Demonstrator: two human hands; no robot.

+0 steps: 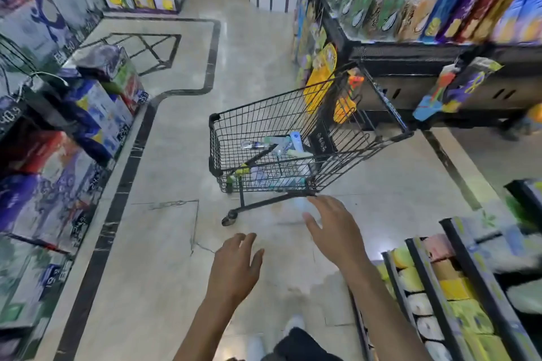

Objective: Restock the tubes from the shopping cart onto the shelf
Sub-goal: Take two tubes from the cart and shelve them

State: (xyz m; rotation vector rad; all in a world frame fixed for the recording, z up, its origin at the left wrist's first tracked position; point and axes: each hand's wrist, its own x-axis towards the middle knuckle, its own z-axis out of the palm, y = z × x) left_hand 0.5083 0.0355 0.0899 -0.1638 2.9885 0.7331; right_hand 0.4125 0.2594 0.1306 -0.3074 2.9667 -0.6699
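Observation:
A black wire shopping cart point(234, 126) stands in the aisle ahead of me. Several tubes point(281, 146) lie loose on its floor, white, blue and clear ones, partly hidden by the wire. My right hand point(331, 226) is stretched out, fingers apart, just below the cart's near corner and holds nothing. My left hand point(237, 264) hangs lower and to the left over the floor, fingers apart and empty. A shelf point(457, 281) with yellow, green and pink packs runs along my lower right.
A tall rack of snack packs point(425, 9) stands at the upper right behind the cart. Stacked tissue and box packs point(58, 141) line the left side. The beige tiled floor point(164, 243) with black border strips lies between them.

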